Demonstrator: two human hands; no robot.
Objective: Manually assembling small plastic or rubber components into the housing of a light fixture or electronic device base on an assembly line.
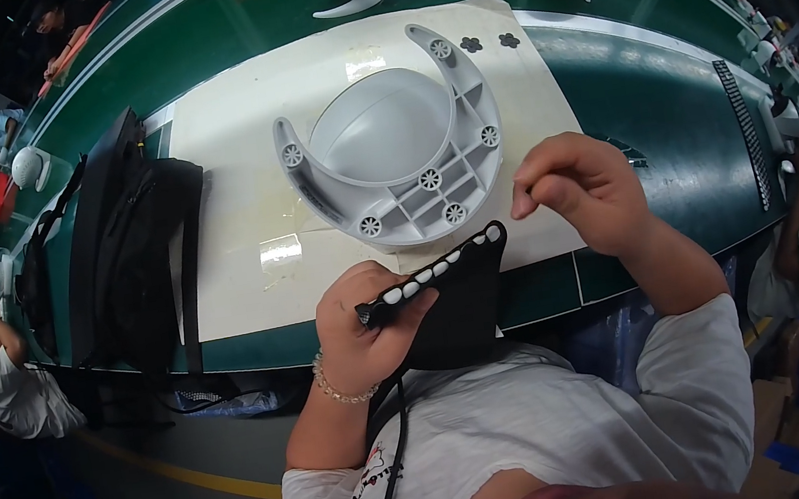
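Between thumb and fingers the left hand (356,321) pinches a black sheet (458,312), edged with white pads (439,268), at the tabletop's (673,102) near edge. Farther in lies the pale shell (410,137), ribs up. Rightward, the right hand's (593,189) thumb and forefinger nearly meet, contents unclear. The step seems to be handling pads; next calls for a light, exact fingertip pinch.
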